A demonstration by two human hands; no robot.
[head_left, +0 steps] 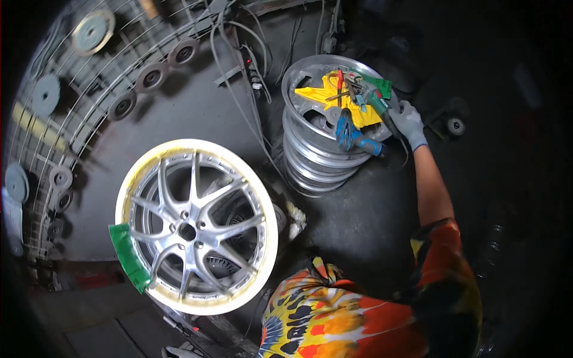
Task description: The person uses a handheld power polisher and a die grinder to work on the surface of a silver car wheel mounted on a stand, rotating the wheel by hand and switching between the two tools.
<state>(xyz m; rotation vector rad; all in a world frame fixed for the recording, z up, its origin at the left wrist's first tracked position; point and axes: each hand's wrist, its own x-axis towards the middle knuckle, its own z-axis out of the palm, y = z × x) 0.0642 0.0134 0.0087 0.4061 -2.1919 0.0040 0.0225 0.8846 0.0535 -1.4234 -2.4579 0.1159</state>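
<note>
My right hand (409, 123), in a pale glove with a blue cuff, reaches out to the stacked wheel rims. Its fingers are curled around the rear of a green and black power grinder (378, 106), whose dark cord hangs below. The tool lies over a yellow cloth (325, 93) on the top rim (310, 64). Beside it are a blue and black power tool (351, 136), a red-handled hand tool (340, 83) and a green abrasive strip (382, 85). My left hand does not show.
A silver multi-spoke wheel (188, 209) stands at centre left, with a green abrasive sheet (129, 258) over its rim. A wire rack (89, 128) with several grinding discs curves along the left. Cables (239, 101) hang between rack and stack. A small wheeled item (455, 126) sits right.
</note>
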